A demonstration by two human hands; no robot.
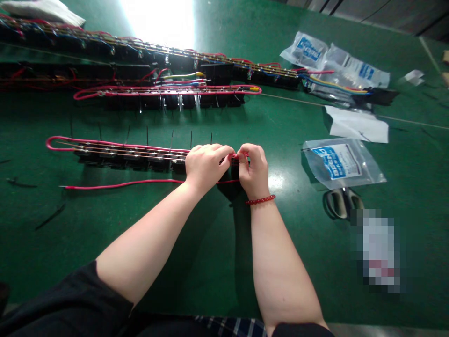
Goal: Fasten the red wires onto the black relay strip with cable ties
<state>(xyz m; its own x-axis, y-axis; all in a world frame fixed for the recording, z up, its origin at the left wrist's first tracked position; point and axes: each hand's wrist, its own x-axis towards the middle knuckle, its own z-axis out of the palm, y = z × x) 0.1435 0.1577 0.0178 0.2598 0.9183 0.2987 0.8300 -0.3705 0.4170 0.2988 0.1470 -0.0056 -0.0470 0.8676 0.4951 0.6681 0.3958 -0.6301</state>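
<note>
A long black strip of terminal blocks (133, 157) lies before me, with a thick red wire (129, 144) looped along its top. Thin black cable ties (147, 135) stick up from it at intervals. At the strip's right end, my left hand (207, 166) pinches the red wire. Close beside it, my right hand (253, 168) is also closed, thumb against fingers, on the same red wire. The fingers hide the exact spot they grip. Nearer to me lies a separate red wire (122, 184) with a bare left tip; its other end runs beneath my hands.
Behind are another wired strip (196, 98) and longer wired assemblies (140, 51). On the right lie a clear labelled bag (342, 161), scissors (343, 203), a blurred pale item (379, 248), white paper (358, 124) and more bags (308, 51). Loose ties (51, 216) lie left on the green table (196, 262).
</note>
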